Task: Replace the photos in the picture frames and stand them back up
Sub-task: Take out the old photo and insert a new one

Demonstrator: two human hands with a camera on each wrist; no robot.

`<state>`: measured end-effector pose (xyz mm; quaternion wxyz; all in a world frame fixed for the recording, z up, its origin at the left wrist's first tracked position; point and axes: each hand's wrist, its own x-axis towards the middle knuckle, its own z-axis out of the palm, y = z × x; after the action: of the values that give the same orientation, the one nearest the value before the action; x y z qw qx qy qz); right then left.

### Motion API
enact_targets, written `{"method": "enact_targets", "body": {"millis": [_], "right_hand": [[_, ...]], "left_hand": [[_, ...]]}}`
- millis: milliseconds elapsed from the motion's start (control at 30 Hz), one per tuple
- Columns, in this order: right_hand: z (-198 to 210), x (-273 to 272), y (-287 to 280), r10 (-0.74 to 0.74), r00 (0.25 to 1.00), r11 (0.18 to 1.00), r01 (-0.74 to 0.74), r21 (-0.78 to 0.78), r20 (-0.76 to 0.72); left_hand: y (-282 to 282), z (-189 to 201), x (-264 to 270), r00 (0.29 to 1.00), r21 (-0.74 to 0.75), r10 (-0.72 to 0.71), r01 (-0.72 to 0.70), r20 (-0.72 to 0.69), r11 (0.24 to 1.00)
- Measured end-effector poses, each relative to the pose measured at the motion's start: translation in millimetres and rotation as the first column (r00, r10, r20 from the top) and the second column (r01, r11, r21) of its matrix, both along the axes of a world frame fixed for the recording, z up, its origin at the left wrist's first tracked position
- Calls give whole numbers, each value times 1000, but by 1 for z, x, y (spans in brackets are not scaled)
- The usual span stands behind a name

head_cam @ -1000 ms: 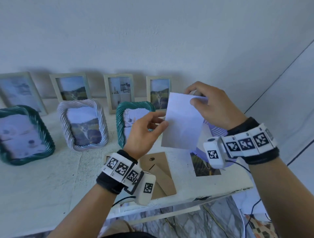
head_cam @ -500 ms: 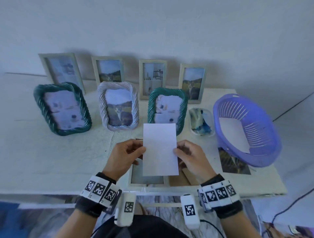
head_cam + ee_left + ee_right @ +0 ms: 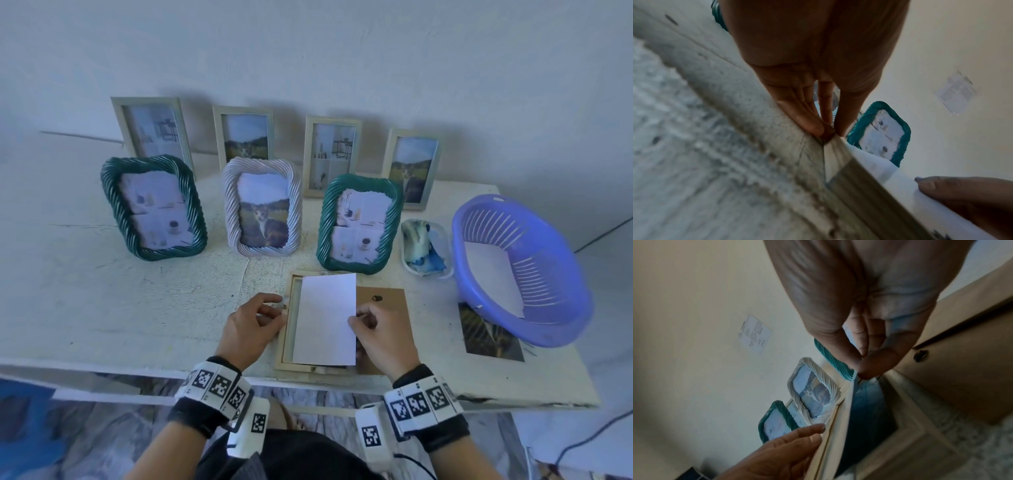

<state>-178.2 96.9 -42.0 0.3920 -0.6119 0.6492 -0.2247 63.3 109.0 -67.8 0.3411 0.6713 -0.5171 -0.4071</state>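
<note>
The white rectangular photo sheet (image 3: pixel 324 320), its blank back turned up to us, sits over the opening of the pale wooden picture frame (image 3: pixel 287 329) that lies face down at the near edge of the white counter (image 3: pixel 137 308). It is thin paper, so we judge it very light, floppy, easy to crease and likely to slide on the glass beneath. We take it only by its edges. Our right hand (image 3: pixel 380 337) pinches the sheet's right edge between thumb and forefinger; in the right wrist view that edge is raised a little above the frame's recess. Our left hand (image 3: pixel 255 330) rests beside the frame's left rail, its fingers (image 3: pixel 813 128) straight and pressing down at the frame's corner, gripping nothing.

The frame looks stiff and light, but we expect its glass to be fragile, so the rails are the place to hold it, not the middle. We judge the sheet needs to be squared to the rails before it drops in flat.

Just right of the frame, partly under our right hand, lies the brown cardboard backing board (image 3: pixel 387 301), stiff and flat. Further right a printed photo (image 3: pixel 488 337) lies partly under the tilted purple plastic basket (image 3: pixel 524 267). Behind, three twisted-rim frames and four plain ones stand upright with photos in.
</note>
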Motion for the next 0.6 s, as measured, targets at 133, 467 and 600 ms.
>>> {"method": "enact_targets", "body": {"millis": [133, 467, 600], "right_hand": [[0, 12, 0, 1, 992, 1000, -5, -29, -127], [9, 27, 1, 53, 916, 988, -106, -113, -398], [7, 32, -3, 61, 918, 986, -117, -120, -392]], "left_hand": [[0, -4, 2, 1000, -8, -3, 3, -2, 1000], [-3, -8, 7, 997, 3, -31, 31, -77, 1000], [-4, -10, 8, 996, 5, -27, 28, -89, 1000]]}}
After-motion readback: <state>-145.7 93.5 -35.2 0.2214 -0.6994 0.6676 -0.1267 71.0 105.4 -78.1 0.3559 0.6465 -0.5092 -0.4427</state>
